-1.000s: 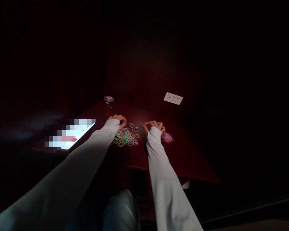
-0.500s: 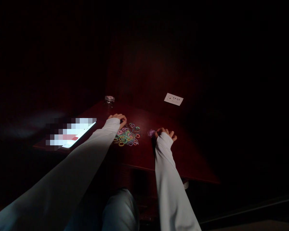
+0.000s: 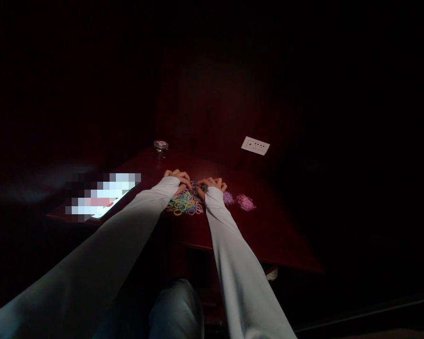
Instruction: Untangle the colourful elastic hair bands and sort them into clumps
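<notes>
A pile of small loops (image 3: 184, 203) in yellow, green, blue and pink lies on the dark red table (image 3: 268, 235). At the pile's upper left rests my left hand (image 3: 178, 179), fingers bent down onto the loops. My right hand (image 3: 212, 185) reaches over the pile's upper right, its fingers curved and a little apart from the left ones. Both sets of fingertips are too small and dark to show what they grip. Right of my right hand lie a purple bunch (image 3: 228, 197) and a pink bunch (image 3: 246, 202) of loops.
A lit screen device (image 3: 116, 193), partly blurred out, lies at the table's left side. Near the back left stands a small clear jar (image 3: 160, 147) with a lid. A white socket plate (image 3: 255, 146) is on the wall behind.
My right hand has moved left from beside the purple bunch to the mixed pile, uncovering the pink bunch. My left hand has shifted slightly right, over the pile.
</notes>
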Demonstrator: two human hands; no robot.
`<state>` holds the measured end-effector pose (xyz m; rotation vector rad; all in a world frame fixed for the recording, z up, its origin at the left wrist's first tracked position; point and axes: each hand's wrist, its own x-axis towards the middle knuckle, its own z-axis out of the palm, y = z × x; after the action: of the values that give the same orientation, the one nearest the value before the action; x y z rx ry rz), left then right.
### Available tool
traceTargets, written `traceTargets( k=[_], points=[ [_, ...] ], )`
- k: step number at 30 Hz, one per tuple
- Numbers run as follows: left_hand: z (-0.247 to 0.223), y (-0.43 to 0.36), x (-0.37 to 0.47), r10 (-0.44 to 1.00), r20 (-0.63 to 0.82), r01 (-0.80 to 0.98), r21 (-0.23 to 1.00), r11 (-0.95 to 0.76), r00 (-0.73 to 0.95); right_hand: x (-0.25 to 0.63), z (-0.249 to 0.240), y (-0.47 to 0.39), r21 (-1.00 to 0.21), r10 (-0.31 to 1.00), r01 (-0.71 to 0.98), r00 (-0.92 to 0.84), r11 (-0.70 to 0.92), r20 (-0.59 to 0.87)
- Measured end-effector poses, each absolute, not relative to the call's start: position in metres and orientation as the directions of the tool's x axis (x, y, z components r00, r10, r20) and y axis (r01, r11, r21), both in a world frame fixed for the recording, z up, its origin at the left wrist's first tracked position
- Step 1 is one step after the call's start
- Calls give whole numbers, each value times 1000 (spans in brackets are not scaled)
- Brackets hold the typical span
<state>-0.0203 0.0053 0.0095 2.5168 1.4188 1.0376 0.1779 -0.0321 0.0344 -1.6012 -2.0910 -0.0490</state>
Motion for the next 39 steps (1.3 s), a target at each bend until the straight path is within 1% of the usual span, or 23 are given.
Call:
traceTargets(
  k=[2, 5, 9, 12, 18, 23, 28, 33, 39],
  points=[
    [6, 8, -21, 773, 530, 725, 371, -580, 347, 177, 33, -25, -314, 901, 903, -151, 293, 407],
    [5, 11, -23, 767, 548, 723, 372, -582, 336, 177, 31, -21, -340, 894, 872, -206, 352, 397],
    [5, 13, -26, 771, 548, 733, 368, -571, 325, 175, 30, -22, -329, 872, 836, -308, 439, 380],
    [4, 13, -28, 769, 549, 742, 355, -569, 327, 174, 30, -24, -300, 858, 829, -355, 472, 372],
    [5, 11, -30, 767, 573, 759, 351, -548, 288, 176, 32, -30, -282, 872, 854, -326, 438, 366],
    [10, 8, -31, 794, 539, 764, 375, -525, 281, 177, 35, -33, -298, 885, 863, -293, 408, 363],
    [10, 6, -30, 791, 552, 784, 355, -509, 264, 177, 34, -29, -297, 903, 878, -276, 376, 329],
    [11, 7, -31, 799, 523, 766, 371, -526, 296, 179, 29, -27, -289, 896, 876, -283, 388, 343],
    [14, 4, -29, 810, 503, 785, 351, -510, 301, 177, 25, -23, -327, 901, 871, -246, 367, 357]
  ],
)
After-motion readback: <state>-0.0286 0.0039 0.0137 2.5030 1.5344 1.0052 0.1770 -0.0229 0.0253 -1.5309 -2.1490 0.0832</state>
